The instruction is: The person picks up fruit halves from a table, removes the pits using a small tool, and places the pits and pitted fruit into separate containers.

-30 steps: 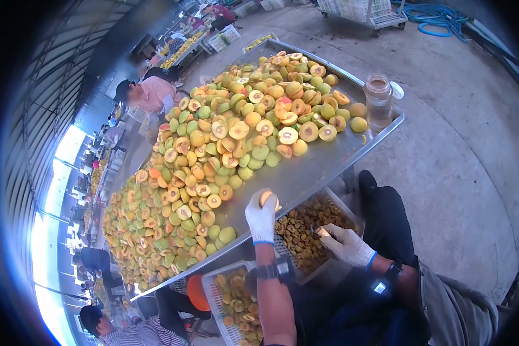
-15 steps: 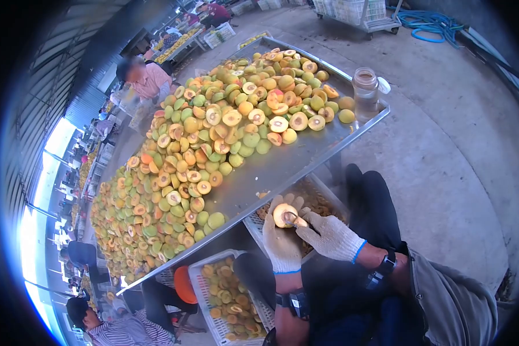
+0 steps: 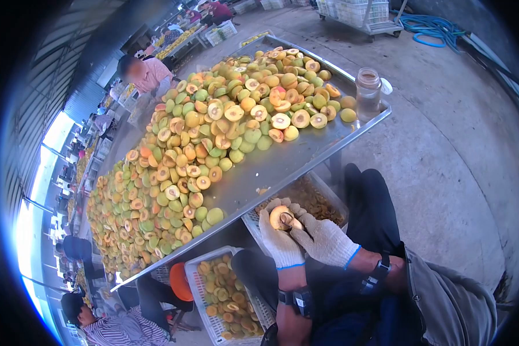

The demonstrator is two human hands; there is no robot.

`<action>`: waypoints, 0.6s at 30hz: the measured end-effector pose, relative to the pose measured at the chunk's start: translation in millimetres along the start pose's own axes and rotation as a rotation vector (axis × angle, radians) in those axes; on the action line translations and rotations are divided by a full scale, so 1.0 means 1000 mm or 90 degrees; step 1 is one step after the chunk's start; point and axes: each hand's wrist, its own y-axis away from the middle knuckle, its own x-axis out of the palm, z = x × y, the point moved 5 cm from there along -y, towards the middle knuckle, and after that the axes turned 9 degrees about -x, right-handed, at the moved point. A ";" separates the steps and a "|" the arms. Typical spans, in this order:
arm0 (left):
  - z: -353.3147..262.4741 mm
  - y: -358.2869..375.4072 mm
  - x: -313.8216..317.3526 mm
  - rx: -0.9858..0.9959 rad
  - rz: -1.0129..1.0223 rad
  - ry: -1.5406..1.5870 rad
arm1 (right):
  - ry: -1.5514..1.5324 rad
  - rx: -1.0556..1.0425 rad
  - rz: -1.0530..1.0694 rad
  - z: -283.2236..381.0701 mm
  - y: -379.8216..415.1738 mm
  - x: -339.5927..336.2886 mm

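A halved fruit (image 3: 279,216) with its cut face up rests in my left hand (image 3: 280,242), which wears a pale knit glove with a blue cuff edge. My right hand (image 3: 323,236), gloved the same way, holds a small tool (image 3: 293,223) with a curved metal end against the middle of the cut face. Both hands are close together, just past the near edge of the metal table (image 3: 245,181). Heaped on that table are many halved green and orange fruits (image 3: 196,138).
Below the hands is a crate of brown scraps (image 3: 314,202); left of it, a white crate (image 3: 199,288) holds halved fruit. A jar (image 3: 368,95) stands at the table corner. Co-workers sit across the table (image 3: 150,75) and at lower left (image 3: 121,328). A blue hose (image 3: 429,26) lies behind.
The view has shifted slightly. My right hand and the tool have turned a little at the fruit, and my left fingers wrap closer around it.
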 end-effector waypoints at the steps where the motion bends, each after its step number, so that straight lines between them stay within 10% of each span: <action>1: 0.001 0.000 -0.001 -0.003 -0.008 0.021 | 0.002 -0.007 -0.005 0.000 0.000 0.001; 18: -0.010 0.011 0.002 0.062 -0.064 -0.028 | 0.008 -0.037 -0.018 0.015 0.006 0.005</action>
